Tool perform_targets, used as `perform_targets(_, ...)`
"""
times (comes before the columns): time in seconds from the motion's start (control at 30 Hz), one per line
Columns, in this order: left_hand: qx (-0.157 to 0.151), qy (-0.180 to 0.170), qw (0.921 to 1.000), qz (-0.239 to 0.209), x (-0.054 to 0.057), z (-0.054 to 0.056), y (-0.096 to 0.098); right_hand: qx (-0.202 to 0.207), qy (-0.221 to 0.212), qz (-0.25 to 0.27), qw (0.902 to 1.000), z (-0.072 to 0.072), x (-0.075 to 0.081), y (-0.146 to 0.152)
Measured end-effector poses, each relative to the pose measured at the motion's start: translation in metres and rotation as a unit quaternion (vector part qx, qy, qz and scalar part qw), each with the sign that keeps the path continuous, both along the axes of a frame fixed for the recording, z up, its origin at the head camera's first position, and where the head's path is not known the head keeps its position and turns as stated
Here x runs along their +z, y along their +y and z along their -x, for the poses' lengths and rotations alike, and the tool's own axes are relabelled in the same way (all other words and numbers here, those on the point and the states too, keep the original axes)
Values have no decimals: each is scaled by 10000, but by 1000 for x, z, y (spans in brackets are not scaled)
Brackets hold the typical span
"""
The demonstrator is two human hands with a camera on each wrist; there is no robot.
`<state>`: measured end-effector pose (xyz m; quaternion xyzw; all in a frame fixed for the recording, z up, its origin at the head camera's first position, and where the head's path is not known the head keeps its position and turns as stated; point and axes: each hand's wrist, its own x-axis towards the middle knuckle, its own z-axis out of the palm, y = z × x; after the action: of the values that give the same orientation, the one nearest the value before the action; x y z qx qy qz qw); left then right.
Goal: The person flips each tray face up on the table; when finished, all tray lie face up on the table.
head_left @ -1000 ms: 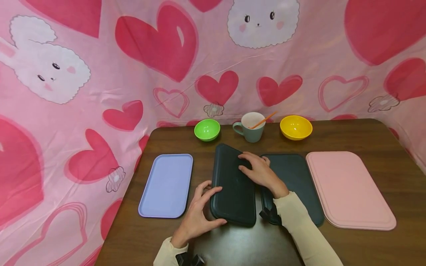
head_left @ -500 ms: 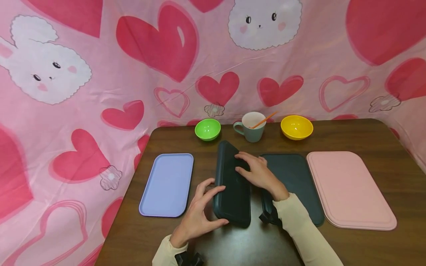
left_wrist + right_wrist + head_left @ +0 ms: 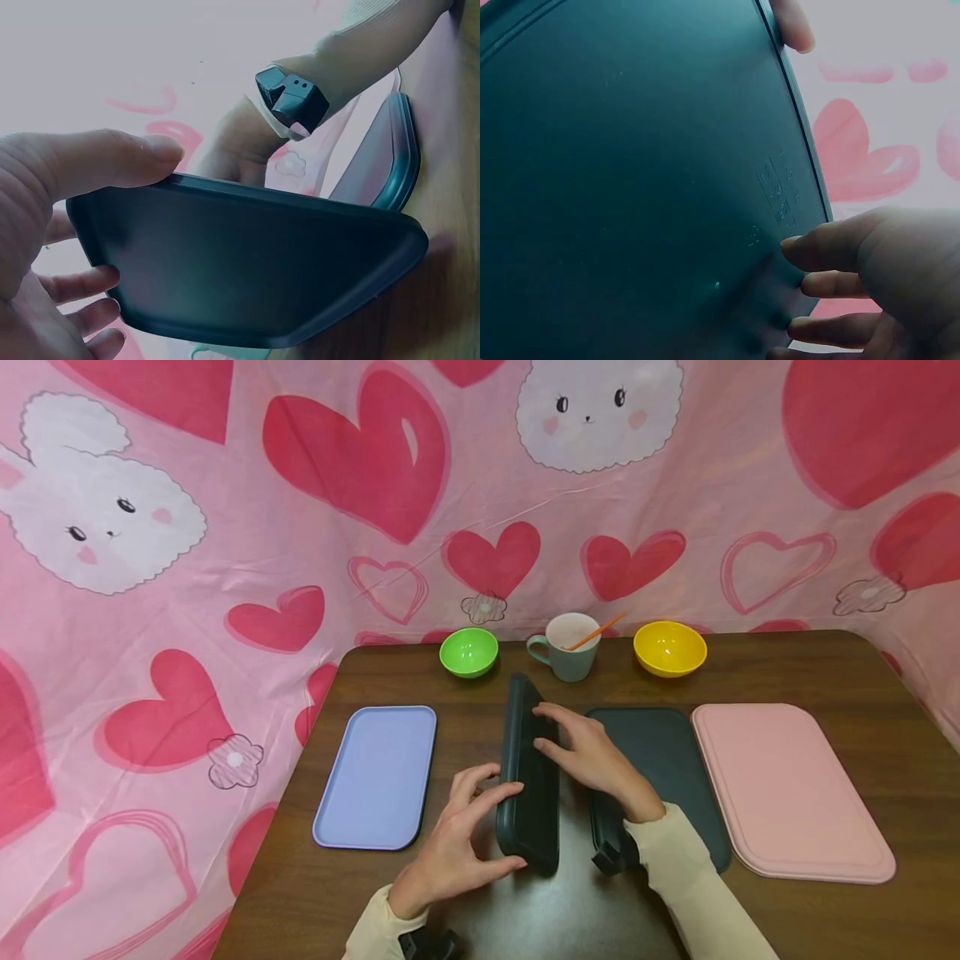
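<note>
A dark green tray [image 3: 534, 802] stands steeply tilted near the middle of the table. In the head view my left hand [image 3: 450, 852] grips it at the left, thumb at the near end and fingers along the upper edge. The left wrist view shows the inner face of the tray [image 3: 240, 262] and its raised rim, with my thumb on one edge and fingers on another. My right hand [image 3: 603, 764] touches the tray's right-facing underside with fingers and thumb extended. Small raised markings show on that underside [image 3: 630, 172] in the right wrist view.
A second dark tray [image 3: 656, 777] lies flat under my right forearm, beside a pink tray [image 3: 783, 785]. A lilac tray [image 3: 378, 777] lies at left. Along the back stand a green bowl [image 3: 468, 653], a mug [image 3: 570, 662] holding an orange stick [image 3: 596, 632], and a yellow bowl [image 3: 670, 649].
The held tray has tipped from a slant to nearly on edge, its left side rising and shifting right. My left hand has moved right with it; the right hand's fingers stay against the underside.
</note>
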<state>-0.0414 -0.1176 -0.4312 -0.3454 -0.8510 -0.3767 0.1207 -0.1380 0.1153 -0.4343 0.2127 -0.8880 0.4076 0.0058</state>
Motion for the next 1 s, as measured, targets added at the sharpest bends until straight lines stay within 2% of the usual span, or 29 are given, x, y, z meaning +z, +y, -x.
perform_targets(0.23,-227,429,9988,-51,1,3,7,17,-16,237,9997,-9,3,6)
perform_targets(0.47,-340,606,9976,-40,4,4,14,82,-50,458,9989,-20,11,11)
perform_targets(0.67,-485,821,9954,-27,4,6,18,108,108,619,9980,-27,15,15)
perform_targets(1.0,-681,1002,9926,57,5,10,26,-14,131,813,9966,-32,14,23)
